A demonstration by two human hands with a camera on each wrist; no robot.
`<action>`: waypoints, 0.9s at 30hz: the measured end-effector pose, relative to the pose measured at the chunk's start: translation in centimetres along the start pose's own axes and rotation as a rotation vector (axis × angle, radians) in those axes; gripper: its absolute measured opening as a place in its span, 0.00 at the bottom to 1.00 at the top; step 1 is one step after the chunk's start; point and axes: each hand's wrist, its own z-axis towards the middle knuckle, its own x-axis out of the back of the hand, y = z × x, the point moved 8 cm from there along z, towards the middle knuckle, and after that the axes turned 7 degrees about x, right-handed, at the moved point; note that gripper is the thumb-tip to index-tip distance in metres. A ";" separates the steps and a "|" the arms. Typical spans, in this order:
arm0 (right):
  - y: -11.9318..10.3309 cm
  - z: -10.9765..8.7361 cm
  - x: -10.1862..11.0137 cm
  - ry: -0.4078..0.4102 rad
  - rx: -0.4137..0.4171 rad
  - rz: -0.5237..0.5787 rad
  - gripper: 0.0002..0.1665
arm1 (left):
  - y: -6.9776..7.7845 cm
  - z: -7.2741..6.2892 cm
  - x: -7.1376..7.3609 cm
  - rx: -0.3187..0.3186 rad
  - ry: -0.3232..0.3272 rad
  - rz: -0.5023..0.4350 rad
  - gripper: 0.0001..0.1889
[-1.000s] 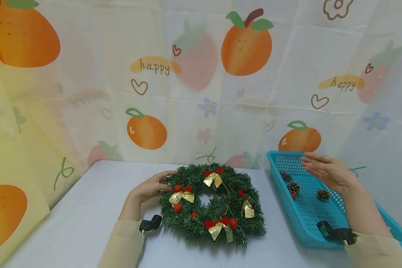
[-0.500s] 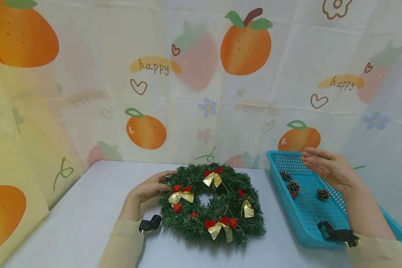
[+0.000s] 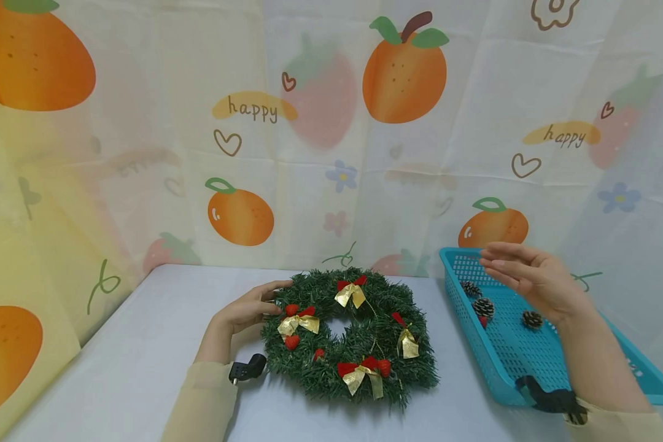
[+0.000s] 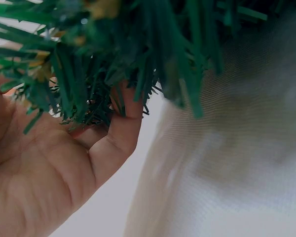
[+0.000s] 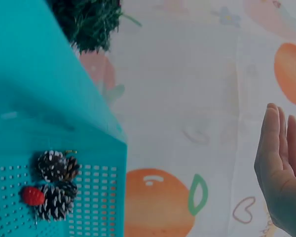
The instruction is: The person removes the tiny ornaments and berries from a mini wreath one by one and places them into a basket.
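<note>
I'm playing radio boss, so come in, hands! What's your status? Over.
Left hand holding wreath by its edge. Right hand up near blue basket, nothing seen in it. Basket's side stands between pinecones and wreath.

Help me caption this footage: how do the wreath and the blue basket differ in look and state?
The wreath is round and bushy green with a central hole; the blue basket is oblong and perforated.
The wreath bears gold-and-red bows; the blue basket holds pine cones.
The left hand holds the wreath's edge; the right hand is raised clear of the blue basket.
Both rest on the white table.
</note>
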 end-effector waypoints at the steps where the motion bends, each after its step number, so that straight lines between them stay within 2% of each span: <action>1: 0.1 0.0 -0.2 -0.002 0.000 -0.008 0.24 | 0.0 0.0 0.0 0.000 0.000 -0.001 0.38; 11: 1.1 -0.7 -1.3 -0.027 -0.019 0.020 0.25 | 0.0 0.0 0.0 0.001 0.001 0.002 0.38; 21: 2.7 -1.2 -2.4 -0.020 -0.047 -0.106 0.23 | -0.1 0.1 0.1 -0.007 -0.010 0.008 0.38; 27: 3.2 -1.5 -3.7 -0.053 -0.038 -0.148 0.22 | 0.1 0.1 -0.1 -0.005 -0.012 -0.002 0.38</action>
